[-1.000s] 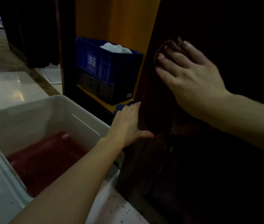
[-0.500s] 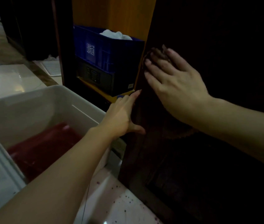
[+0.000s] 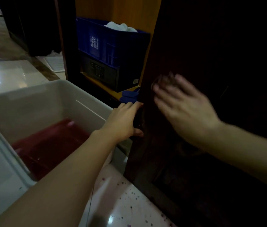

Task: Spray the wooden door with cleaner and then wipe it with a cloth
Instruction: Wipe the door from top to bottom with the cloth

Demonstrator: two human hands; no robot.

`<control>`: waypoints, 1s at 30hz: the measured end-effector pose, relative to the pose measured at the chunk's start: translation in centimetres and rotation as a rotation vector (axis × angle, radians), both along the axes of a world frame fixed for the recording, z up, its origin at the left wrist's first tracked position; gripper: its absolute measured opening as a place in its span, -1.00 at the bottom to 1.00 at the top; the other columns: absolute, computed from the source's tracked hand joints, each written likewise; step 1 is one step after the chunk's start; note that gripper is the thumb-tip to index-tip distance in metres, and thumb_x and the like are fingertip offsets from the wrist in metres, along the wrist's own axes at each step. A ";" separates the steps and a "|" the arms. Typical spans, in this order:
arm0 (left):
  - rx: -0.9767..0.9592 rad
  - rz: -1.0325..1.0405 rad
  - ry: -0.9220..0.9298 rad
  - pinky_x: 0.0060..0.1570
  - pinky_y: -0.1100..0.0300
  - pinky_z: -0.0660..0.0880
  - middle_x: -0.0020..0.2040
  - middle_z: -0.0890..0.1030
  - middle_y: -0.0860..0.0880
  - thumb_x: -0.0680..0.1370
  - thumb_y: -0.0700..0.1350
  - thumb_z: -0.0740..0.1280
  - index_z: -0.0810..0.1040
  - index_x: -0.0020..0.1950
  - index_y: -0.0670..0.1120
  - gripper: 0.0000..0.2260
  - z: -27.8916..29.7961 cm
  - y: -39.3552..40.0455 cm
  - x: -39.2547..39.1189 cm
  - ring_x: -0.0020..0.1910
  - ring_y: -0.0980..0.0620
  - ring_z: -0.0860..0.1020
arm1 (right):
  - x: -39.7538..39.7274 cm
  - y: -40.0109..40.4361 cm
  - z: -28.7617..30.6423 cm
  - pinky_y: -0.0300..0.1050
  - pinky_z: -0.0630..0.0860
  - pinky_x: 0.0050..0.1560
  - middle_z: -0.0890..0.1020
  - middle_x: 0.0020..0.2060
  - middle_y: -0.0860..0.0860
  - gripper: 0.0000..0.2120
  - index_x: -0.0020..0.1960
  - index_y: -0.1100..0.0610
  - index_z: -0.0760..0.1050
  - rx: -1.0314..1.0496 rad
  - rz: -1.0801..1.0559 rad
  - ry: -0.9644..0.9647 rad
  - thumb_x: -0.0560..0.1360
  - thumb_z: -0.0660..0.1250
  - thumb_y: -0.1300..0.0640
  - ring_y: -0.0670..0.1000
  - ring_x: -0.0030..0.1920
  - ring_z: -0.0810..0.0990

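Observation:
The dark wooden door (image 3: 211, 46) stands open on the right and fills most of that side. My left hand (image 3: 124, 120) grips its free edge, fingers round the far side and thumb on the near face. My right hand (image 3: 183, 105), blurred by motion, presses a dark cloth (image 3: 163, 79) flat against the door face with straight fingers. Only a bit of the cloth shows past the fingertips. No spray bottle is in view.
A white plastic tub (image 3: 55, 95) with a dark red thing (image 3: 51, 145) on its bottom stands at the left, close to the door edge. Inside the cabinet a blue crate (image 3: 113, 45) with white cloth sits on a black safe (image 3: 106, 74). Speckled white floor (image 3: 121, 202) lies below.
My right hand has slid the cloth down the door face. My left hand has kept its hold on the door edge. The view has shifted slightly.

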State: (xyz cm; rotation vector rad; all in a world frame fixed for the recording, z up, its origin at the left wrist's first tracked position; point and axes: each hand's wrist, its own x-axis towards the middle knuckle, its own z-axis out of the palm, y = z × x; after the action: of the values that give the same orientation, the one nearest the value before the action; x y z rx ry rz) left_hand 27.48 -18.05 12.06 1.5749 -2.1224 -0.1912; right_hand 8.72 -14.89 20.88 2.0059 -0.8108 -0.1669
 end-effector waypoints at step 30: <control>0.104 0.039 0.093 0.11 0.08 0.47 0.20 0.55 -0.06 0.33 -0.08 0.58 0.35 0.35 -0.02 -0.33 -6.8 0.7 -0.9 0.17 -0.06 0.53 | 1.0 1.4 -13.9 0.25 -0.62 0.20 -0.15 0.56 0.23 -0.42 0.57 0.24 -0.11 0.359 -0.145 0.349 0.64 -0.07 0.03 0.21 0.55 -0.26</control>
State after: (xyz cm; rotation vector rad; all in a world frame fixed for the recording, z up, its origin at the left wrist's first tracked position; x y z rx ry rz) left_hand 26.58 -17.33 5.28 1.6317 -2.0378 -0.3600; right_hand 9.75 -13.46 6.95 2.1597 -0.7362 -0.7713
